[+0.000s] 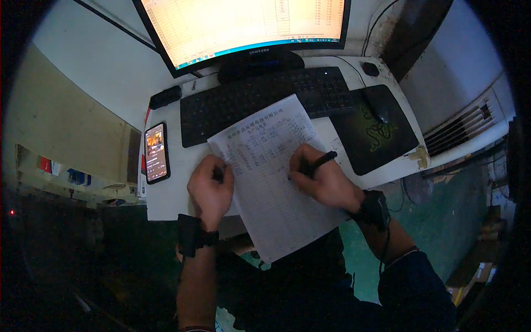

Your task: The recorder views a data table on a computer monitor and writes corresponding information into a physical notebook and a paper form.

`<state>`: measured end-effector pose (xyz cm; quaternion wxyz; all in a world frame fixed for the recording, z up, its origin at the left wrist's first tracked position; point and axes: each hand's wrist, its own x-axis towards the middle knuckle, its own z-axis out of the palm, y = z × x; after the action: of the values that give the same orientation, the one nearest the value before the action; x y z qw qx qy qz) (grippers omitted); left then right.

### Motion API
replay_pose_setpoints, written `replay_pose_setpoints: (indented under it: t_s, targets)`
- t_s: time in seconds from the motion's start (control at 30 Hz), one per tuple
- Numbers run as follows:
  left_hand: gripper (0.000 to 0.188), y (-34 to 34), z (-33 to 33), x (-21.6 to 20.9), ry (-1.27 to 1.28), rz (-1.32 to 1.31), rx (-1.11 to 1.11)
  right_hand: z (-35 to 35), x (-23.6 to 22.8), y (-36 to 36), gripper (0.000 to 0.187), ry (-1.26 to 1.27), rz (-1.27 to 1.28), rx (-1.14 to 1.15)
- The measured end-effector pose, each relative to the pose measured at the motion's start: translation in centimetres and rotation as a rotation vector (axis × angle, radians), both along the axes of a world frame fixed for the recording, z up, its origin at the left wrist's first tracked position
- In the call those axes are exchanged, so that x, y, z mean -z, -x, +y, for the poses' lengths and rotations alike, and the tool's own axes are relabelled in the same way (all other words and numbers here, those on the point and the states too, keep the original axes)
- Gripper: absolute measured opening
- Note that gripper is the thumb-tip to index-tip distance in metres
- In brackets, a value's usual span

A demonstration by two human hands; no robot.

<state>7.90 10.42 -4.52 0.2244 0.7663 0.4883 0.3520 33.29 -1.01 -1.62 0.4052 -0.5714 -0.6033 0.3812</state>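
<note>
A printed form (276,205), a white sheet with a table grid and handwriting in its upper part, lies tilted on the desk. Its lower end reaches past the desk's front edge over my lap. My right hand (321,174) rests on the form, fingers closed round a black pen (325,159); the tip is hidden under the hand. At the sheet's left edge my left hand (212,185) is curled closed on the desk. Between its thumb and fingers is a dark patch, and I cannot tell whether that is an object or shadow. Both wrists wear black strapped devices.
Beyond the form stand a black keyboard (238,102) and a lit monitor (243,25). To the left lies a phone (156,153) with its screen on, near a small black object (165,97). On the right, a mouse (378,110) rests on a black mouse pad (373,133).
</note>
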Motion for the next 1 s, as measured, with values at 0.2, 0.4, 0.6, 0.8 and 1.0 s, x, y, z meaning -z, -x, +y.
replay_pose_setpoints:
  t_s: [0.2, 0.4, 0.6, 0.8, 1.0]
  targets:
    - [0.017, 0.0, 0.0, 0.1, -0.028, -0.006, 0.009, 0.0, 0.2, -0.1, 0.012, -0.006, -0.087, -0.018]
    - [0.016, -0.1, 0.1, 0.2, -0.047, 0.008, 0.02, 0.0, -0.3, -0.6, 0.011, 0.03, -0.067, -0.09]
    - [0.015, -0.2, 0.1, -0.2, -0.036, 0.014, 0.025, 0.1, -0.7, -0.1, 0.017, 0.095, 0.036, 0.066]
    - [0.015, 0.1, 0.2, 0.1, -0.012, -0.01, 0.017, -0.5, -0.1, -0.4, 0.016, -0.02, -0.074, 0.009]
    - [0.015, 0.4, -3.1, 0.8, -0.003, -0.162, -0.033, -5.7, -1.0, -2.3, 0.012, -0.15, 0.643, 0.185]
